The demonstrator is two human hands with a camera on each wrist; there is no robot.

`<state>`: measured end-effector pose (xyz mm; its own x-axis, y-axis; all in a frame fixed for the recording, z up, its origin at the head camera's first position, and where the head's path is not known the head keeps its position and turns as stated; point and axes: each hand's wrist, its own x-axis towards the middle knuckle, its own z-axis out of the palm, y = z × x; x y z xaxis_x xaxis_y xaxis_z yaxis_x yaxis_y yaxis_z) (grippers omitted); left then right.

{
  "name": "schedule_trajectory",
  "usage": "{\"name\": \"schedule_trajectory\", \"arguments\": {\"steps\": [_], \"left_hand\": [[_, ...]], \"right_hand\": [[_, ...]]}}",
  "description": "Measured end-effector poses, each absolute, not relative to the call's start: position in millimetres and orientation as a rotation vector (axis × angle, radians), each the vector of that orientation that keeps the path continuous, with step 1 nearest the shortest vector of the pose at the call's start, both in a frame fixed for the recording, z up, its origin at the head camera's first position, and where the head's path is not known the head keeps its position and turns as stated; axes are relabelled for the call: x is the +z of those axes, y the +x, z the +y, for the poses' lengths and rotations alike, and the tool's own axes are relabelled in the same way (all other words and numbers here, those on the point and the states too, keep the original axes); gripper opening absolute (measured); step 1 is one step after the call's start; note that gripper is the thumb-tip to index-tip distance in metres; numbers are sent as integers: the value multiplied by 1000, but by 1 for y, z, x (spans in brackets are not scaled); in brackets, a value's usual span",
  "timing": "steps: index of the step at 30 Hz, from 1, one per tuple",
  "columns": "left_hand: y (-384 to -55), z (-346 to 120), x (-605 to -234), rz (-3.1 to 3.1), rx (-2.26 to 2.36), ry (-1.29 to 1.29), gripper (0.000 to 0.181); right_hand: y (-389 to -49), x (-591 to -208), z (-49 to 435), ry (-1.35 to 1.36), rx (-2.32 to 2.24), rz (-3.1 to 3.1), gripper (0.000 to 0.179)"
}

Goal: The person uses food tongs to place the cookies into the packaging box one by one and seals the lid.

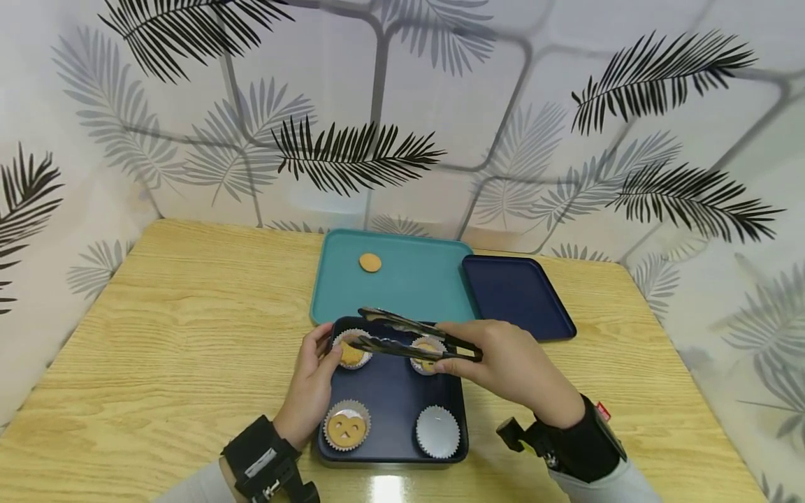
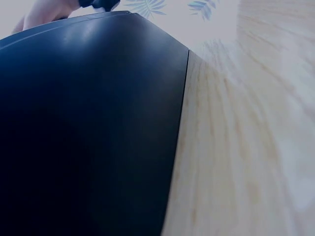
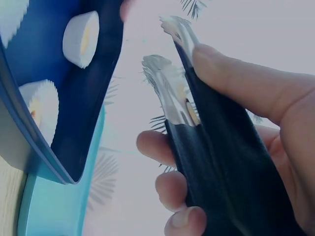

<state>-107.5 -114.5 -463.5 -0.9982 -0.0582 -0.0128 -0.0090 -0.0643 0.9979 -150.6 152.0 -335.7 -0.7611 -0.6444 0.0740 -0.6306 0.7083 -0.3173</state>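
My left hand [image 1: 316, 375] grips the upper left corner of a deep dark blue baking pan [image 1: 390, 398], thumb over the rim. My right hand [image 1: 512, 360] holds black-handled metal tongs [image 3: 211, 132], their arms apart and nothing between the tips, above the back of the pan. Inside the pan stand a paper cup with an orange cookie [image 1: 352, 353] at the back left, another paper cup [image 1: 420, 344] partly behind the tongs, and one with a face-cut cookie [image 1: 346, 427] at the front left. The pale cup [image 1: 437, 432] at the front right shows no cookie.
Behind the pan lies a teal tray [image 1: 415, 272] with one round cookie [image 1: 370, 263] on it. A flat navy tray [image 1: 516, 293] sits to its right, against its edge. The wooden table [image 1: 189, 335] ends at a leaf-patterned wall covering [image 1: 440, 105].
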Motion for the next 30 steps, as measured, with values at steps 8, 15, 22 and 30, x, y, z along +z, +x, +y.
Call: {"name": "schedule_trajectory", "arguments": {"steps": [8,15,22,30], "left_hand": [[-108,-115,-463,-2129,-2249,67,50],[-107,-114,-463,-2131,-2251,84,49],[-106,-114,-461,-2132,-2247,86,49],[-107,-116,-461,-2130,-2240,73,49]], "right_hand": [[-190,-344,130,-932,-478,2931,56],[-220,-354,120,-756,-390,2928,60],[-239,-363,111,-612,-323,2922,60],[-256,-367,106,-578,-238,2893,60]]}}
